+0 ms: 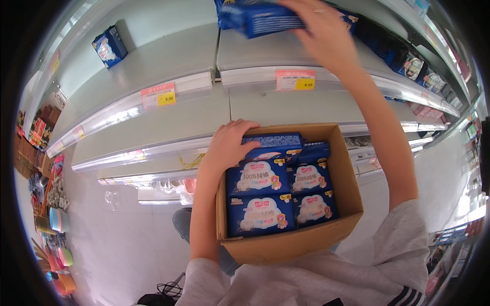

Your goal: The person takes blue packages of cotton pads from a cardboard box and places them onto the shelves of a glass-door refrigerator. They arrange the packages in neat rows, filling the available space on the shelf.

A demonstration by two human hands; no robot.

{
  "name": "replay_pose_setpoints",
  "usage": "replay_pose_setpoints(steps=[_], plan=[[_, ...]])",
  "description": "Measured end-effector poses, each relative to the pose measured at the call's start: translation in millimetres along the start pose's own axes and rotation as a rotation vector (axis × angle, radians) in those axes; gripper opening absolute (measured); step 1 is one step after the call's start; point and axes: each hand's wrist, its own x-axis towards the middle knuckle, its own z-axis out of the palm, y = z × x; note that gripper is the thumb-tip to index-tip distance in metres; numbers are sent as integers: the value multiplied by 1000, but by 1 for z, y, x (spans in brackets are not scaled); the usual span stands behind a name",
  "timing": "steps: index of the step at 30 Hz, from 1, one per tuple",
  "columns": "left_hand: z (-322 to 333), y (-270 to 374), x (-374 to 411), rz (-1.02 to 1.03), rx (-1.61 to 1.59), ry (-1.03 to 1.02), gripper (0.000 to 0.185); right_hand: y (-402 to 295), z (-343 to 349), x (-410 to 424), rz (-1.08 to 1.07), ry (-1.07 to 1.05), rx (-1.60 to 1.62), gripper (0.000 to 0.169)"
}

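An open cardboard box sits in front of my body, with several blue soft packs of sanitary pads in it. My left hand rests at the box's back left corner, its fingers on the rim and its thumb touching a blue pack inside. At the top of the view, my right hand reaches over the upper shelf and grips a blurred blue pack. Its fingertips are partly cut off by the picture's edge.
A single blue pack stands on the upper left shelf. Dark packs line the right side. Price labels hang on the shelf's front edge. Lower shelves lie behind the box. Coloured plastic tubs stand at the far left.
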Motion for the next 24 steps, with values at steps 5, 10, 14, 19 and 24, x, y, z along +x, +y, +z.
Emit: replay_pose_setpoints(steps=[5, 10, 14, 19, 24], plan=[[-1, -1, -6, 1, 12, 24, 36, -11, -50, -42, 33, 229, -11, 57], [1, -2, -5, -39, 28, 28, 32, -18, -88, -92, -154, 247, 65, 54], [-1, 6, -10, 32, -9, 128, 32, -49, -106, -146, -123, 105, 183, 63], [-1, -3, -5, 88, 2, 85, 35, -88, -114, -175, 119, -108, 560, 90], [2, -2, -5, 17, 16, 29, 39, -102, -117, -159, 543, -542, 530, 82]])
